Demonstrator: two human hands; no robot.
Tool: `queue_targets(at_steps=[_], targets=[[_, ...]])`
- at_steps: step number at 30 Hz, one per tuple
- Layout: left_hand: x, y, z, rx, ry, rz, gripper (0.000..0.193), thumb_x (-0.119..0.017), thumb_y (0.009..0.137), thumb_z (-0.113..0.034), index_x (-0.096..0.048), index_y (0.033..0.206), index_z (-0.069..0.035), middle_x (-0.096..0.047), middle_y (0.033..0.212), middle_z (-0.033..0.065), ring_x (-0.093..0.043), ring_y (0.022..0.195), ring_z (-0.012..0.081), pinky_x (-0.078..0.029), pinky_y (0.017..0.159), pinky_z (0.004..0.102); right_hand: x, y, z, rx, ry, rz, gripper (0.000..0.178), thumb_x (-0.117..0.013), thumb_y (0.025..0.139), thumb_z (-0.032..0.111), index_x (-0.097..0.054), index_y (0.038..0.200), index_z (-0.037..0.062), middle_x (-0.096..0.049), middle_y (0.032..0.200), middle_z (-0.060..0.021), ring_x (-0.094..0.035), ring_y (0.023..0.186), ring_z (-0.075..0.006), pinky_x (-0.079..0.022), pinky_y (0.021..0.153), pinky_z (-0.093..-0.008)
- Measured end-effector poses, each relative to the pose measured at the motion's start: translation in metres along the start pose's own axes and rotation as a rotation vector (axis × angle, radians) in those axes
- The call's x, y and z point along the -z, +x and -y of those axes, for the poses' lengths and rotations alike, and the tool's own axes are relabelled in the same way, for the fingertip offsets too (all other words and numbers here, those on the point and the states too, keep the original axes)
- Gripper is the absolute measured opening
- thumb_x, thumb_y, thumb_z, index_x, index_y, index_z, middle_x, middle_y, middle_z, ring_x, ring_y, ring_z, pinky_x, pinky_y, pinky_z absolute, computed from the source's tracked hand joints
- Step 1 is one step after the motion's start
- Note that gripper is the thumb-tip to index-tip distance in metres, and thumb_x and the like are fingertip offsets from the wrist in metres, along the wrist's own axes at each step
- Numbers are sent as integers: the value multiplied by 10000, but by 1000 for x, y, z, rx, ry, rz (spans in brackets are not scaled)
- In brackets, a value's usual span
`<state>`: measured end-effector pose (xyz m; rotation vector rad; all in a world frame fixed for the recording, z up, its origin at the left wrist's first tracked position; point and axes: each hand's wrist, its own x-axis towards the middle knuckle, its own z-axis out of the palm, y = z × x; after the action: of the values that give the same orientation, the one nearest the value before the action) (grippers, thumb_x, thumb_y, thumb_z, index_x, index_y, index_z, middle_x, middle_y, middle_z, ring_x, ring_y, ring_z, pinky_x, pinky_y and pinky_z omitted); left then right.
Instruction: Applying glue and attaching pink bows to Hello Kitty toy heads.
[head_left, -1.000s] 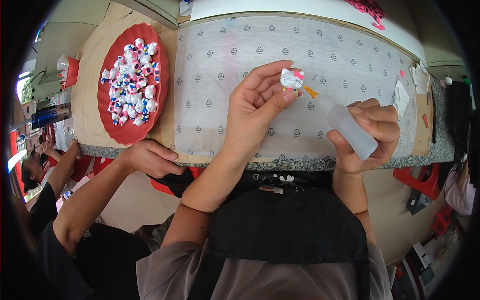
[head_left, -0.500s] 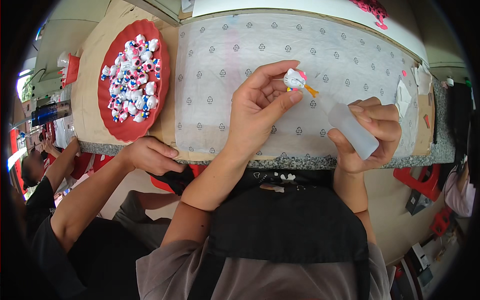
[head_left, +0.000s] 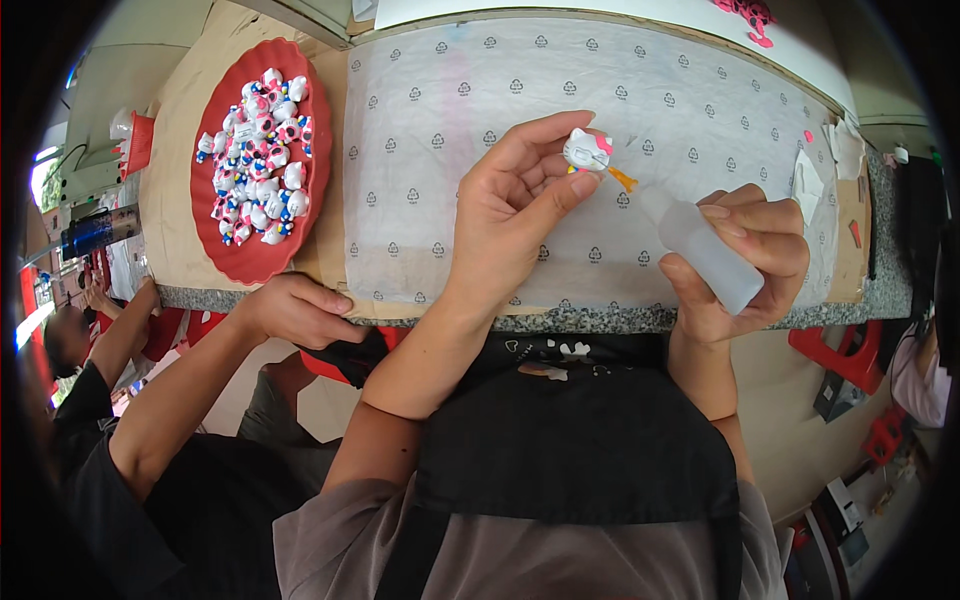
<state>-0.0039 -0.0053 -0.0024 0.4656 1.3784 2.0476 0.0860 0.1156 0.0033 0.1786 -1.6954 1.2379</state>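
Between the thumb and fingers of my left hand (head_left: 510,205) is a small white cat-shaped figurine (head_left: 583,150) with a pink bow. A small orange forked piece (head_left: 622,180) sticks out beside it toward the right; how it joins the figurine is not clear. My right hand (head_left: 760,240) is closed around a translucent white squeeze bottle (head_left: 712,258). The bottle is tilted, its thin clear nozzle directed up and left toward the orange piece, with a gap between them. Both hands are above a white printed sheet (head_left: 430,270).
A red scalloped tray (head_left: 245,262) heaped with similar figurines (head_left: 262,150) lies at the left. Another person's hand (head_left: 305,310) rests by the table edge below it. Crumpled white paper (head_left: 808,190) lies at the right, and pink pieces (head_left: 748,20) at the far right.
The figurine has turned a little in my left hand, showing more of its front and bow. My right hand and the bottle have shifted slightly to the right and nearer.
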Motion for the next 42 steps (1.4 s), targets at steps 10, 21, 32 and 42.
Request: queue_targets(at_steps=[10, 21, 32, 42], targets=[[2, 2, -4, 72, -186, -89, 367, -530, 761, 0, -417, 1110, 11, -543, 986, 110, -534, 861, 143, -426, 801, 282, 18, 3, 3, -107, 8, -29, 449, -733, 541, 6, -457, 895, 23, -477, 848, -119, -486, 612, -135, -414, 558, -236], [6, 2, -5, 0, -241, -70, 360, -540, 761, -16, -422, 1101, -1, -527, 1024, 116, -505, 930, 146, -415, 831, 315, 117, 81, -75, -608, -543, 105, 292, -588, 700, 75, -485, 963, 3, -536, 823, -99, -547, 681, -172, -442, 595, -260], [6, 1, -5, 29, -234, -54, 366, -552, 749, -3, -425, 1092, 3, -538, 994, 96, -537, 861, 137, -420, 815, 294, 109, 82, -96, -214, -1100, 410, 172, -581, 673, 31, -551, 838, -3, -537, 834, -117, -520, 764, -312, -420, 670, -345], [2, -1, -3, -2, -58, -16, 364, -538, 751, 8, -422, 1096, 11, -513, 1053, 133, -535, 852, 135, -437, 780, 284, 38, 38, 5, -734, -149, 82, 155, -594, 674, -50, -576, 823, -10, -546, 724, -16, -474, 642, -52, -383, 574, -169]])
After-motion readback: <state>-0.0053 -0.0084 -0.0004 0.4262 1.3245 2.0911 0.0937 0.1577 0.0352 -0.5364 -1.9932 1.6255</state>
